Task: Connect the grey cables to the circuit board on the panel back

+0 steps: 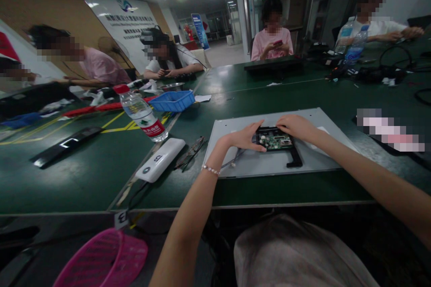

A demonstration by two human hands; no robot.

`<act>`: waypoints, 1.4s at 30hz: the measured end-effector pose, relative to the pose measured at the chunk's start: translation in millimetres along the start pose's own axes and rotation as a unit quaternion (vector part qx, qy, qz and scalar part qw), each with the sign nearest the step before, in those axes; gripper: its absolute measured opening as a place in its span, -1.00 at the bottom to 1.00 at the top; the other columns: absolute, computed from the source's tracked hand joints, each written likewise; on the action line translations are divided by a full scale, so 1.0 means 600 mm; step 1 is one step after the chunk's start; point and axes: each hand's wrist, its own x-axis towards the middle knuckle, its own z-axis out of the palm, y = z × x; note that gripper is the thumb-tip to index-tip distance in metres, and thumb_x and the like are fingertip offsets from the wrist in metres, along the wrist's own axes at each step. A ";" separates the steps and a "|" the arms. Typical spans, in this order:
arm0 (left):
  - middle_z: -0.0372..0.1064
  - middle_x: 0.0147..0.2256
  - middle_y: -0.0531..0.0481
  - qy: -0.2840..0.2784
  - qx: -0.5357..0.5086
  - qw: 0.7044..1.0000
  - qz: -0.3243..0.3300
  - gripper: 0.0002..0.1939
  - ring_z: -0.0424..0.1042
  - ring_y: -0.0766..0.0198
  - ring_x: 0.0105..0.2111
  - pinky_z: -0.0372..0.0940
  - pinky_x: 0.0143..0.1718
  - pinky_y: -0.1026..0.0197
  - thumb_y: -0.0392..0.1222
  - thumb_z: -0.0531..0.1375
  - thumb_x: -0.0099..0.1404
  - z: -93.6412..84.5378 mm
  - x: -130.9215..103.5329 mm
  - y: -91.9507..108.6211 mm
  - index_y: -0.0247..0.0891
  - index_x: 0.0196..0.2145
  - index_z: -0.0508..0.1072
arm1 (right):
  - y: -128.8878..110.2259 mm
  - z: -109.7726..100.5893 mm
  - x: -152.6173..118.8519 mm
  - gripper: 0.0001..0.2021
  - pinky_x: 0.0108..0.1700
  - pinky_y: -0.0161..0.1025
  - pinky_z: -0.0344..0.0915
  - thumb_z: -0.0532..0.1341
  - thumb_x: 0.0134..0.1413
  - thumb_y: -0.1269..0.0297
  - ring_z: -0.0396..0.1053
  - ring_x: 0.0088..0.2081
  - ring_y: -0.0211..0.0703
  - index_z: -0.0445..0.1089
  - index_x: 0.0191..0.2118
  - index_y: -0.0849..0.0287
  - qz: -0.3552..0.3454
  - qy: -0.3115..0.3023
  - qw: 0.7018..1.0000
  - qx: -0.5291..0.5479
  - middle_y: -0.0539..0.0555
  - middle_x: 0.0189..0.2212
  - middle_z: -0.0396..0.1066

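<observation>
Reaching around the left end of a green circuit board [274, 140], the left hand [248, 138] is spread wide, with its thumb at the near edge and its fingers at the far edge. The board is set in a black frame [295, 158], right of the middle of the frame. The far right edge of this black part is touched by the bent fingers of the right hand [293, 126]; whether it is pinched tight cannot be told, as the thumb is hidden. Both parts are laid on a big grey panel [269, 166], which is held up by a green table [269, 193]. Thin wires [237, 155] can be seen just below the left hand. Left of the panel, glasses [189, 154], a white power pack [161, 160] and a red-capped bottle [143, 116] are placed.
</observation>
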 end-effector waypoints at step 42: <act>-0.43 0.34 -0.26 -0.033 -0.003 0.999 -0.012 0.20 -0.28 -0.03 0.32 -0.20 0.30 0.03 0.40 0.15 0.04 -0.001 -0.004 -0.001 -0.32 0.32 -0.39 | 0.131 -0.038 -0.138 -0.68 -0.08 -0.04 0.37 0.24 -0.11 0.12 0.46 -0.18 0.02 0.50 -0.17 0.06 0.227 -0.126 0.932 0.252 0.07 -0.23 0.53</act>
